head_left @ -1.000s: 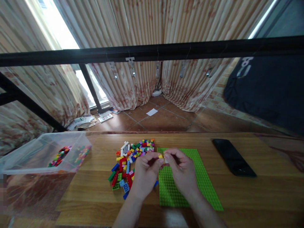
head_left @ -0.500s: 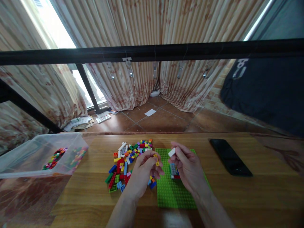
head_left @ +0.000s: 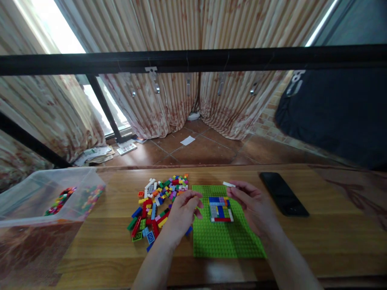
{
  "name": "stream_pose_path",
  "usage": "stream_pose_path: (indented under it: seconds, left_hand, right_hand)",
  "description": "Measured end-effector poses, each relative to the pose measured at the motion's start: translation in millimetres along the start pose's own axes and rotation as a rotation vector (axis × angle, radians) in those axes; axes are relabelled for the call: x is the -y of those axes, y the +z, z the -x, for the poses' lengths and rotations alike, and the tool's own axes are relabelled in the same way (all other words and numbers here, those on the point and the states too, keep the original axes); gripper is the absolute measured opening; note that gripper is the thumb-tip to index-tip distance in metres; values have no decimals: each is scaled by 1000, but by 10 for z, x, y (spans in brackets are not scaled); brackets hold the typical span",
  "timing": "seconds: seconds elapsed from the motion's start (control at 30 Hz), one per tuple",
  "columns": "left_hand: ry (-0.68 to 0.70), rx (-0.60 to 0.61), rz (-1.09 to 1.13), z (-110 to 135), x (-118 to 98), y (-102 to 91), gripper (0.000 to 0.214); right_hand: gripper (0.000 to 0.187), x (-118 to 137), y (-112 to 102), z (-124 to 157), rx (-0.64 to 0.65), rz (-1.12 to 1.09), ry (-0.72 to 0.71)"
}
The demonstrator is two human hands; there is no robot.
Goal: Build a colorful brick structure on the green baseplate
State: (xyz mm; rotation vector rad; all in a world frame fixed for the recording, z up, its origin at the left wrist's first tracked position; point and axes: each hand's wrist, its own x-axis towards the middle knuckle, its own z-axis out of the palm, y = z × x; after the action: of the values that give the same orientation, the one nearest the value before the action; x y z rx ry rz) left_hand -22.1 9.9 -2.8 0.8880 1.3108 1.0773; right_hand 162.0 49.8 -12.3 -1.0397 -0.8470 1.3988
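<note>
My right hand (head_left: 249,201) pinches a slim white toy brick (head_left: 229,184) above the far right part of the green baseplate (head_left: 223,243). On that plate sits a low block of bricks (head_left: 220,209) in blue, grey, red, white and orange. Over the plate's left edge, beside the loose bricks, my left hand (head_left: 184,213) is closed with thumb and fingers together. A bit of a yellow piece (head_left: 197,208) shows between its fingers; most of it is hidden.
Loose coloured bricks (head_left: 152,205) lie in a pile left of the plate. A clear plastic bin (head_left: 27,181) with more bricks stands at the far left. A black phone (head_left: 284,193) lies on the wooden table (head_left: 99,241) at right. A black rail (head_left: 175,60) crosses beyond the table.
My right hand has moved right with the white brick and turned it, uncovering the brick block. The yellow piece in my left hand is now mostly hidden. The view has shifted slightly.
</note>
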Motion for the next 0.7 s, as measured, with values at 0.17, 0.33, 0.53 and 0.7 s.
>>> stream_pose_path:
  seconds: [0.17,0.33,0.53,0.7]
  left_hand:
    - [57,42,-192,-80,173,61,14]
    - [62,48,-426,-147,336,110,14]
    - [118,4,-633,-166,368,148,14]
    - [111,2,-669,-150,323,187,15]
  right_hand:
    - [31,-73,-232,-15,55,334,15]
    - [21,-116,-350,4,162,652,-80]
    - [18,-78,-337,43,254,961,-232]
    - [14,-181,-306,61,251,985,-278]
